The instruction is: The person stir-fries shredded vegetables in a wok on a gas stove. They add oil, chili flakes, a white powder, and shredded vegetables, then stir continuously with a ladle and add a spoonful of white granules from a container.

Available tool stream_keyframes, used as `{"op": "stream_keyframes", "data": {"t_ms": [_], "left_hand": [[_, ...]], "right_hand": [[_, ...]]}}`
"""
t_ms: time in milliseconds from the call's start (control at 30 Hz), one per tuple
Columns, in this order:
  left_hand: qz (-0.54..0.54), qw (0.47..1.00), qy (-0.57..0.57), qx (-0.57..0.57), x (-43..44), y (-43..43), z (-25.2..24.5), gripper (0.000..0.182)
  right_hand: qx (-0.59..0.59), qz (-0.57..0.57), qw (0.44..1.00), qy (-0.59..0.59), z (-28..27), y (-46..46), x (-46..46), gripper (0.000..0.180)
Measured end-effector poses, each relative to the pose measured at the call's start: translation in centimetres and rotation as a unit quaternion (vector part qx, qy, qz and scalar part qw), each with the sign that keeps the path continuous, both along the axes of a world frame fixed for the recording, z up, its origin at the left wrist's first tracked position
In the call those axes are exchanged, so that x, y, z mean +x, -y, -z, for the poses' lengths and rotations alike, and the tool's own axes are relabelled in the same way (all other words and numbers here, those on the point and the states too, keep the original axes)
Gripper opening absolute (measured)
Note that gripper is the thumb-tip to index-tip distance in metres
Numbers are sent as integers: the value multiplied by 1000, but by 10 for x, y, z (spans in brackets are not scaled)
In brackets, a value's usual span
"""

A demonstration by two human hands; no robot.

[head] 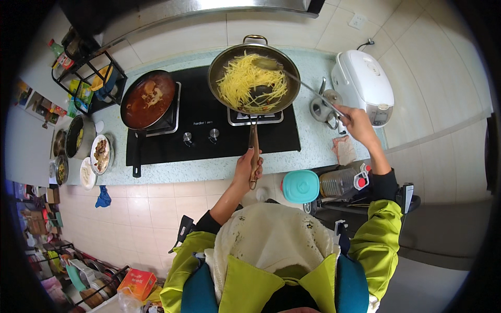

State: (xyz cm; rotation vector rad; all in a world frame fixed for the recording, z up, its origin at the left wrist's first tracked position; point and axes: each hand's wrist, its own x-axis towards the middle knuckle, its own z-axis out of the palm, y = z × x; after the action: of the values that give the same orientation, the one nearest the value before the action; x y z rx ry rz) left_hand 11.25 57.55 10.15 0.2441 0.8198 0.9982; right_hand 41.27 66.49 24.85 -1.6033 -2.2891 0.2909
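Observation:
My left hand (pixel 246 167) is closed around the long handle (pixel 254 139) of a wok (pixel 292 94), which sits over the right burner of a black gas cooktop (pixel 168 150). Pale yellow shreds, probably potato, (pixel 240 80) lie in the wok with a few small red bits among them. In my right hand (pixel 357 124) is the end of a long-handled metal spatula (pixel 311 90). Its blade (pixel 268 63) rests among the shreds at the wok's far right. Over the left burner stands a frying pan (pixel 136 156) holding red-brown sauce (pixel 150 103).
Right of the cooktop are a steel kettle (pixel 324 107), a white rice cooker (pixel 366 78) and a folded cloth (pixel 344 150). Below the counter edge sit a turquoise-lidded container (pixel 300 186) and an oil jug (pixel 337 183). A pot (pixel 89 137), plated food (pixel 101 154) and a black rack (pixel 121 74) stand left.

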Motion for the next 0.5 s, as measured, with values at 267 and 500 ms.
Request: {"op": "stream_keyframes", "data": {"t_ms": [267, 500], "left_hand": [[4, 1000, -12, 0, 1, 1, 1, 33], [11, 1000, 25, -8, -2, -1, 3, 31]], "right_hand": [[-307, 130, 884, -328, 42, -14, -31, 37], [-31, 16, 996, -84, 32, -16, 3, 35]]}}
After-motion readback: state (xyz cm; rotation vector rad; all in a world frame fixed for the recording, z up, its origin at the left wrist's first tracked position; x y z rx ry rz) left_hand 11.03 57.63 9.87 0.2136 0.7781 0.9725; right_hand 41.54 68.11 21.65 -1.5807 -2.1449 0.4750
